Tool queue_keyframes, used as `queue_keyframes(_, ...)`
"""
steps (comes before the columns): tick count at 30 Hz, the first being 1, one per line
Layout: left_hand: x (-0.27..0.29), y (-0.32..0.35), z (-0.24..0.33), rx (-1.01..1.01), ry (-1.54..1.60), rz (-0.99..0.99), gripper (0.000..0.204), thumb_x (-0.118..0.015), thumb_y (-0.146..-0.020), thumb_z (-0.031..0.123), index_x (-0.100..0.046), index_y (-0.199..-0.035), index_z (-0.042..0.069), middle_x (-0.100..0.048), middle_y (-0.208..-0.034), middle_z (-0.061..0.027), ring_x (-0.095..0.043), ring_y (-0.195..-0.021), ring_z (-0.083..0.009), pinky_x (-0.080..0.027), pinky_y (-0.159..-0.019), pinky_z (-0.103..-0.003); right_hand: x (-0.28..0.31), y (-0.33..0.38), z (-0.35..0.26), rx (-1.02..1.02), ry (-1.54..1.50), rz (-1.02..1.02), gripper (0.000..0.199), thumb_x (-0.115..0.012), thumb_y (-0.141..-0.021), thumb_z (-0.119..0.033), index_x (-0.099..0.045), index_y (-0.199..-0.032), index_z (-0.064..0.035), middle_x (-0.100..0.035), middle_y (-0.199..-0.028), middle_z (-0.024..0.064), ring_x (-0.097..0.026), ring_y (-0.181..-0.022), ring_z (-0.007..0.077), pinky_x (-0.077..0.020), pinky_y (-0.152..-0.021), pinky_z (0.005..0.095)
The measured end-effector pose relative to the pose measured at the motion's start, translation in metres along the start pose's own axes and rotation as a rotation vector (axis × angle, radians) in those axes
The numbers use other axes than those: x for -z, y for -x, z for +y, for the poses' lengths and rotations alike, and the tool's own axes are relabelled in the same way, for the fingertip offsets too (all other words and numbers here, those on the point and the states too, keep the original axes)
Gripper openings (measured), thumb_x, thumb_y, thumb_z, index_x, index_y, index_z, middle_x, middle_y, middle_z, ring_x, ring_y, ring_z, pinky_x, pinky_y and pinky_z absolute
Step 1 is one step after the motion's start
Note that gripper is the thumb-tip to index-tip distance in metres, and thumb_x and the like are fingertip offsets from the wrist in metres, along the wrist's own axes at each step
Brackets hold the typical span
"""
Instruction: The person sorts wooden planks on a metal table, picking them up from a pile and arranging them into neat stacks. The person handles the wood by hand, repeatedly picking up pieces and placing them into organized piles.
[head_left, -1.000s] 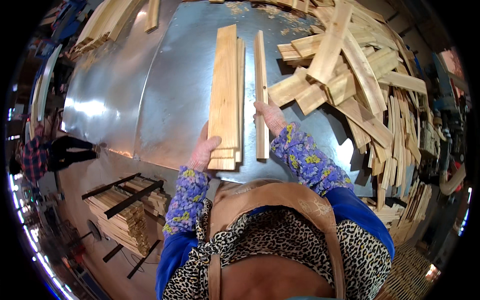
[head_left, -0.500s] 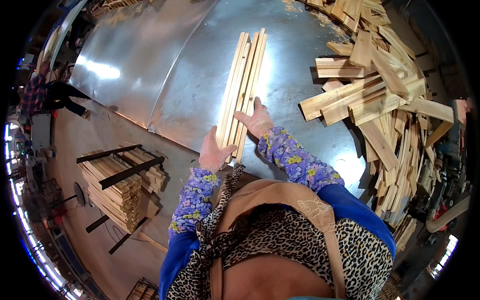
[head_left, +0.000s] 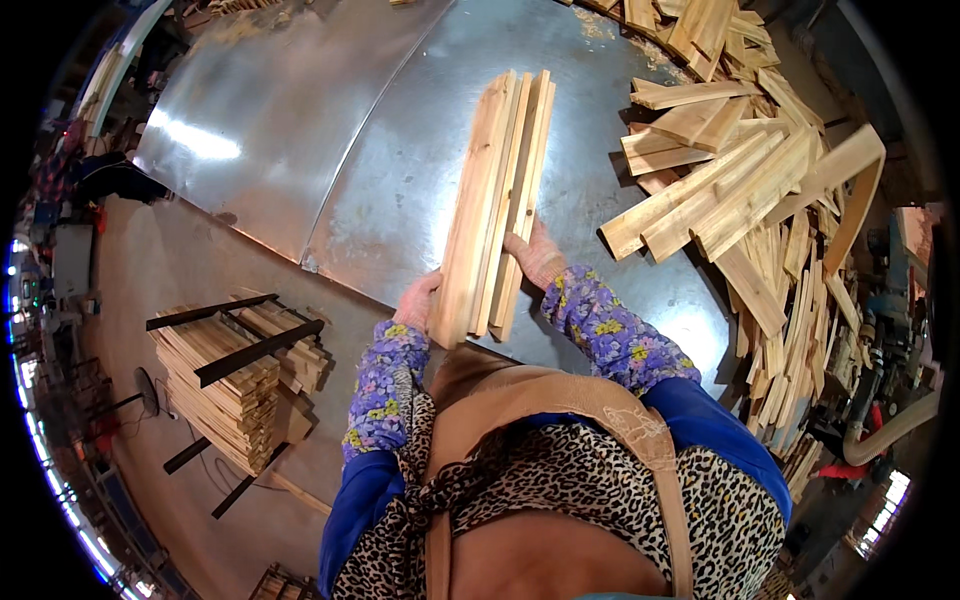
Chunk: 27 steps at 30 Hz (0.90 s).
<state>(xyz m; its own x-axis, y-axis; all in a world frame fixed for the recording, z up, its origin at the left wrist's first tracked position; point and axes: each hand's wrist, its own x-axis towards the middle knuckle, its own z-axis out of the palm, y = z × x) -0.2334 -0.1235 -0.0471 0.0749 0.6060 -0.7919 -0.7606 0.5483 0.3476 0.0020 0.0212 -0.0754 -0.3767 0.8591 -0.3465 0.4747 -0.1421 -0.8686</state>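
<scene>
Several pale wooden boards [head_left: 474, 205] stand side by side in a bundle over the metal tabletop, and the leftmost leans so that its broad face shows. My left hand [head_left: 418, 299], in a pinkish glove, grips the near left side of the bundle; its fingers are partly hidden by the wood. On the opposite side my right hand [head_left: 538, 254], gloved alike, holds the rightmost board with its thumb over the edge and its other fingers out of sight. A narrow gap runs between the right boards.
A large loose pile of boards [head_left: 690, 205] covers the table's right side. The shiny metal table [head_left: 385, 190] has a seam across it. On the floor at left, a stack of boards [head_left: 215, 385] sits in a rack with dark bars [head_left: 260, 352]. A person [head_left: 110, 178] is at far left.
The leftmost board has tilted, showing its broad face. The bundle and my right hand have shifted a little to the right. Boards on the right pile have moved; one now sticks up.
</scene>
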Motion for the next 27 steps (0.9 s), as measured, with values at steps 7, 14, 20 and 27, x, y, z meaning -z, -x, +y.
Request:
queue_keyframes(7,-0.033,-0.016,0.015,-0.351,-0.658,-0.098,0.064,-0.071,-0.096,0.039,-0.063,-0.138,-0.008,-0.074,-0.125,-0.0191,-0.073,-0.113,-0.0261,-0.058,-0.098,-0.04,-0.006,-0.003,-0.016,-0.134,-0.226,-0.059,0.1,-0.067,-0.102,-0.054,-0.019,-0.173,-0.0015,-0.04,-0.165,0.0332,-0.052,-0.146,0.0435,-0.0418,-0.124,0.0435)
queue_keyframes(14,-0.038,0.005,0.042,-0.353,-0.685,0.076,0.059,-0.077,-0.085,0.027,-0.069,-0.127,-0.012,-0.078,-0.106,-0.0193,-0.076,-0.094,-0.0256,-0.061,-0.088,-0.037,-0.004,0.002,-0.044,-0.118,0.074,-0.069,0.106,-0.077,-0.095,-0.051,-0.022,-0.169,0.0023,-0.047,-0.156,0.0348,-0.055,-0.142,0.045,-0.0474,-0.119,0.0451)
queue_keyframes(20,-0.025,0.062,0.078,-0.91,-1.525,0.811,0.082,-0.089,-0.074,0.041,-0.057,-0.14,0.003,-0.061,-0.136,-0.0236,-0.066,-0.121,-0.044,-0.055,-0.101,-0.05,-0.068,-0.017,-0.083,-0.07,0.056,-0.197,0.107,-0.077,-0.094,-0.052,-0.024,-0.166,0.0078,-0.055,-0.15,0.0345,-0.06,-0.137,0.0422,-0.0487,-0.117,0.0435)
queue_keyframes(27,-0.09,0.065,0.086,-0.948,-1.538,0.73,0.056,-0.084,-0.085,0.037,-0.067,-0.127,0.006,-0.07,-0.113,-0.0217,-0.068,-0.115,-0.0445,-0.056,-0.095,-0.052,-0.067,-0.052,-0.075,-0.119,-0.851,-0.349,0.076,-0.06,-0.11,-0.051,-0.036,-0.164,-0.0035,-0.066,-0.134,0.022,-0.068,-0.112,0.0312,-0.0568,-0.097,0.0415)
